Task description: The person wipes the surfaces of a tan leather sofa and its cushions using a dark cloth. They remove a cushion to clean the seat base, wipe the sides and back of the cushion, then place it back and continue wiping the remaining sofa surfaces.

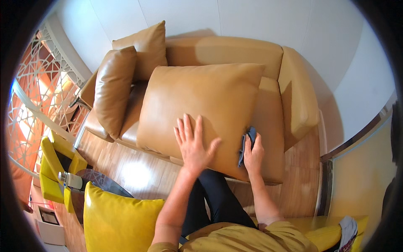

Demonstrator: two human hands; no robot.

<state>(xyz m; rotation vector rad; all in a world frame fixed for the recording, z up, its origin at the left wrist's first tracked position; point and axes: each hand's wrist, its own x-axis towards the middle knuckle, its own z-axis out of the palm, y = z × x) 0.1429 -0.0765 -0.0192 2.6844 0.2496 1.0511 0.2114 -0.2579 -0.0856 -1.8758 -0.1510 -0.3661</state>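
Note:
A large tan leather cushion (201,97) lies on the seat of a tan leather sofa (267,104) in front of me. My left hand (193,143) rests flat on the cushion's near part, fingers spread, holding nothing. At the cushion's right edge, my right hand (253,151) grips a dark blue-grey cloth (247,145); the cloth touches the cushion's side. Two more tan cushions stand at the sofa's left end, one (115,93) in front of the other (146,50).
A yellow cushion (119,220) is at lower left, near a dark glass-topped table (100,182) with a white bottle (70,180). Yellow chairs (52,176) stand beyond. Behind the sofa is a white wall (252,22). A grey cloth (348,228) lies on yellow seating (321,233) at lower right.

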